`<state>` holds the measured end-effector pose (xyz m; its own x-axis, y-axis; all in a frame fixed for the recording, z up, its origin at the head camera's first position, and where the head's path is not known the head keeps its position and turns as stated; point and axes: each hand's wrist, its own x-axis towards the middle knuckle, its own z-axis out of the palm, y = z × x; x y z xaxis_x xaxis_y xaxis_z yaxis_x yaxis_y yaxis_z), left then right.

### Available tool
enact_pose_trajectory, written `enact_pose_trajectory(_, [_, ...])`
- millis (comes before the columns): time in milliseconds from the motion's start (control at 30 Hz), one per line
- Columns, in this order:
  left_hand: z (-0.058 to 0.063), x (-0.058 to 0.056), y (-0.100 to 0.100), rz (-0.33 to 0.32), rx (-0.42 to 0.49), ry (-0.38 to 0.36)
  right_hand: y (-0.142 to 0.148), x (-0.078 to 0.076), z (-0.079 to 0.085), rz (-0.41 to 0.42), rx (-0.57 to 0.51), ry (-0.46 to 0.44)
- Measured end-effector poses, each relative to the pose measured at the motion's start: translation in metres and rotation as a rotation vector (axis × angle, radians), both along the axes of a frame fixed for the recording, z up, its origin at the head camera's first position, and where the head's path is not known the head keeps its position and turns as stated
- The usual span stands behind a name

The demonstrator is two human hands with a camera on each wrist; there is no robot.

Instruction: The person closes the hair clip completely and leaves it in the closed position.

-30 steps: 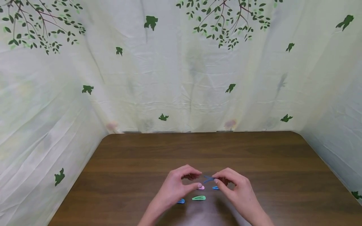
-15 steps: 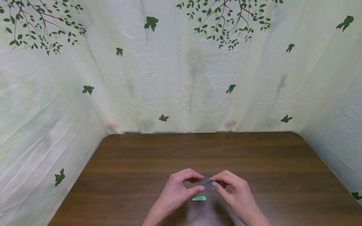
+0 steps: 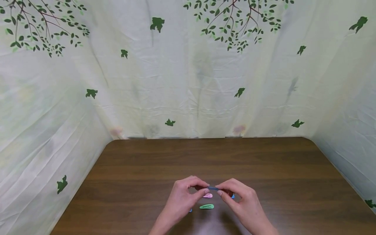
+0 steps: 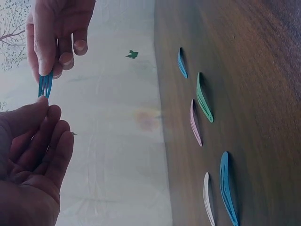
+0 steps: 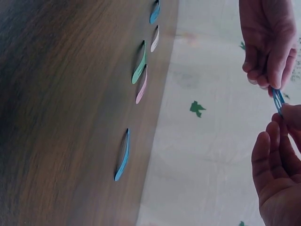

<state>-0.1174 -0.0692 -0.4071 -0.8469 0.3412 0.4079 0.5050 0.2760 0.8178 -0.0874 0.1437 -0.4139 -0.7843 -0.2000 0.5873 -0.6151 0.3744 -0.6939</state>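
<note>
A blue snap hair clip is held up over the table between both hands. My left hand pinches one end of it between thumb and index finger, and my right hand pinches the other end. Seen from the left wrist, the hair clip has its narrow slotted strips lying together between the fingertips. Below the hands lie a pink hair clip and a green hair clip. Another blue hair clip is partly covered by the right hand.
On the brown wooden table also lie a white hair clip and a larger-looking blue hair clip, nearest the left wrist camera. A pale cloth curtain with printed leaves and birds hangs behind the table and along its sides.
One second ago the hair clip's strips stood spread apart, gripped by the right hand alone. The left hand has since come to its other end, and the strips now lie together.
</note>
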Motion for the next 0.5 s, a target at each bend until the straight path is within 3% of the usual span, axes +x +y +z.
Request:
enact_pose_trajectory(300, [0.0003, 0.0014, 0.0018, 0.041, -0.013, 0.052, -0.0018, 0.0007, -0.0029, 0.01, -0.021, -0.023])
enact_pose_trajectory(400, [0.0011, 0.0012, 0.0001, 0.008, -0.011, 0.022, -0.0011, 0.0009, -0.002, 0.072, -0.08, -0.109])
enact_pose_trajectory(500, [0.0024, 0.0007, -0.0025, -0.066, 0.003, -0.055, 0.0012, 0.0005, -0.001, 0.159, -0.149, -0.226])
